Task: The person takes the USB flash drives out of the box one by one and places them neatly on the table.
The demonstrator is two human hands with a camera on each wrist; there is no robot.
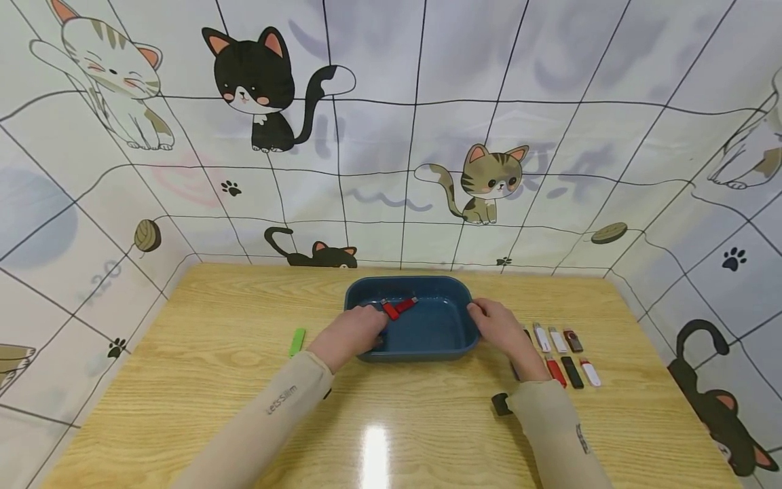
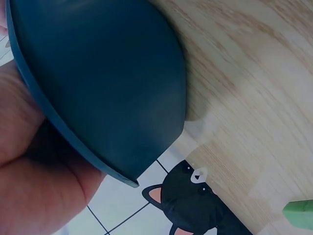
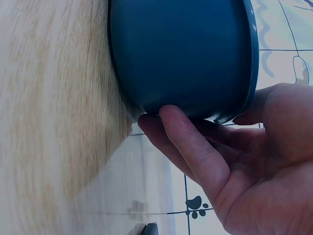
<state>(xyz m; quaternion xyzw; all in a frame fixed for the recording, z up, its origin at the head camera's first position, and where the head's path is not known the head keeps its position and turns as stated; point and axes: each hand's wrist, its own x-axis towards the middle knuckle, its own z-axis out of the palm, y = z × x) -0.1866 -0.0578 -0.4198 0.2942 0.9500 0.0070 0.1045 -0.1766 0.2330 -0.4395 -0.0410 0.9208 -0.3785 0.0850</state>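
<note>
A dark blue plastic bin stands at the middle of the wooden table. Inside lie two red USB sticks, crossing near one end. My left hand reaches over the bin's left rim, fingers down inside; a small dark blue and black item shows beneath it. Its fingertips are hidden, and I cannot tell whether they hold anything. At the right end, my right hand grips the bin, thumb at the rim and fingers against the outer wall.
A green USB stick lies left of the bin. Several USB sticks, among them a white one, a red one and a black one, stand in rows at the right. A cat-patterned cloth hangs behind the table.
</note>
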